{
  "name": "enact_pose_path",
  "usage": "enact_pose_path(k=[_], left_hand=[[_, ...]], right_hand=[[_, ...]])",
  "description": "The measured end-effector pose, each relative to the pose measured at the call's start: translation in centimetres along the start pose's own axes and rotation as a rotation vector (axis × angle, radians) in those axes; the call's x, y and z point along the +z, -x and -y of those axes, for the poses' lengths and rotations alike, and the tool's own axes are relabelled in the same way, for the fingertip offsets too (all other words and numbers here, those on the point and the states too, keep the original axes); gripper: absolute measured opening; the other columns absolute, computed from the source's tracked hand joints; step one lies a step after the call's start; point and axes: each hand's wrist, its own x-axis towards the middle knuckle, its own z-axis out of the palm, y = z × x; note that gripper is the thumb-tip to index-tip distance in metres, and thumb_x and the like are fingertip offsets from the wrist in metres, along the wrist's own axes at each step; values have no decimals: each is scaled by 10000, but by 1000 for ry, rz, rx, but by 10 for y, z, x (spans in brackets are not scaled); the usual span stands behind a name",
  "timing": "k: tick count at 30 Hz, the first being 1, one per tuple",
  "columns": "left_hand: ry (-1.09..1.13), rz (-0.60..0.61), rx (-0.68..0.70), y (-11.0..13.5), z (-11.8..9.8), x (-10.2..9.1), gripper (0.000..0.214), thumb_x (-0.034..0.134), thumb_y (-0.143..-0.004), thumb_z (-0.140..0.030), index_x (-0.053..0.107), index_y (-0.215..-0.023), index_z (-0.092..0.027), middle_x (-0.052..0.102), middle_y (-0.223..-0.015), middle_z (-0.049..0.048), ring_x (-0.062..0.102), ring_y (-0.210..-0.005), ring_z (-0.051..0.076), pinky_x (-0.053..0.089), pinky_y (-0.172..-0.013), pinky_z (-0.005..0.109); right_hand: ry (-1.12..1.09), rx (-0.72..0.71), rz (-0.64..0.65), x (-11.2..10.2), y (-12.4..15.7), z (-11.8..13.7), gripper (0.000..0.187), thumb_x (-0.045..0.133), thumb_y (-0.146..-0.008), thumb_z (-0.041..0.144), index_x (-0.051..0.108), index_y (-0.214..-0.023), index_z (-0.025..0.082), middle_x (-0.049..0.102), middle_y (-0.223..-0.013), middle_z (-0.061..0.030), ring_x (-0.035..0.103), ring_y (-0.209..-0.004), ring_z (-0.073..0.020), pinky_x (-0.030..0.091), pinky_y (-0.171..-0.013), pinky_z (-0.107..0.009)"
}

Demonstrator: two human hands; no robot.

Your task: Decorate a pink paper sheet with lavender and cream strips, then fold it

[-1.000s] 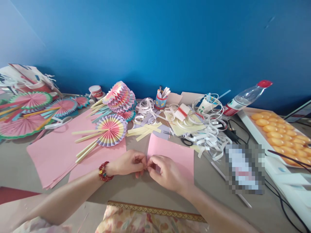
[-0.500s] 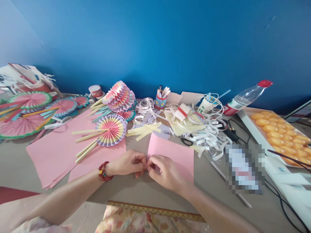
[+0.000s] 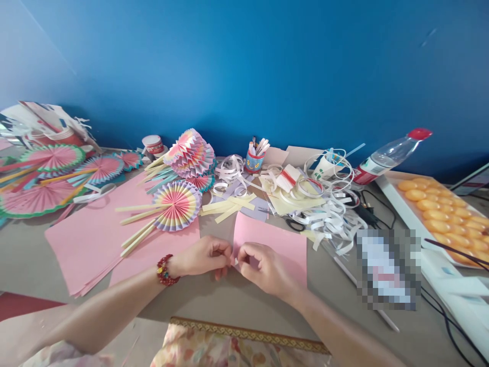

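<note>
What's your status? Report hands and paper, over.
Left hand, right hand: both pinching pink sheet at left edge. Sheet lies on table. White strips beside its far corner.

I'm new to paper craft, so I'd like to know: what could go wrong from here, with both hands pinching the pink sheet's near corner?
The left hand and right hand pinch only one corner of the sheet, so a fold started there might run crooked. The sheet's far edge lies close to the scissors and loose strips, which could snag it or slip under it.
</note>
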Motion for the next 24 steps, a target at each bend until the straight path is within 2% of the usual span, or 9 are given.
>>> enact_pose_path(k=[5, 9, 17, 21, 24], left_hand=[[33, 37, 30, 0, -5, -1, 243, 522, -921, -327, 600, -796, -134, 669, -743, 38, 640, -577, 108, 494, -565, 203], [12, 4, 16, -1, -1, 0, 317, 560, -917, -433, 591, -788, -145, 649, -696, 21, 646, -573, 122, 482, -537, 202], [-36, -30, -30, 0, 1, 2, 246, 565, -886, -357, 563, -739, -161, 651, -658, 2, 620, -537, 111, 449, -514, 189], [-64, -65, -6, -2, 0, 3, 360, 483, -937, -458, 569, -767, -152, 656, -684, 17, 622, -522, 114, 429, -523, 203], [-121, -111, 4, -4, 1, 6, 381, 487, -933, -496, 547, -769, -157, 621, -626, -10, 601, -465, 102, 385, -480, 190]], right_hand=[[-37, -46, 53, 2, -1, 1, 127, 552, -764, 80, 559, -754, 207, 590, -739, 47, 526, -678, -98, 371, -608, -191], [-24, -52, 48, 4, -1, 0, 127, 549, -770, 85, 551, -731, 206, 582, -731, 44, 522, -675, -100, 366, -609, -195], [-1, -23, 30, 0, 1, 2, 146, 556, -717, 59, 569, -718, 205, 608, -720, 57, 528, -681, -95, 367, -633, -191], [-16, -49, 22, -2, 1, 4, 146, 566, -721, 60, 569, -724, 206, 609, -729, 64, 525, -679, -87, 374, -636, -178], [-7, -74, 19, -2, 1, 6, 139, 578, -730, 68, 578, -728, 207, 626, -746, 61, 544, -698, -89, 383, -659, -179]])
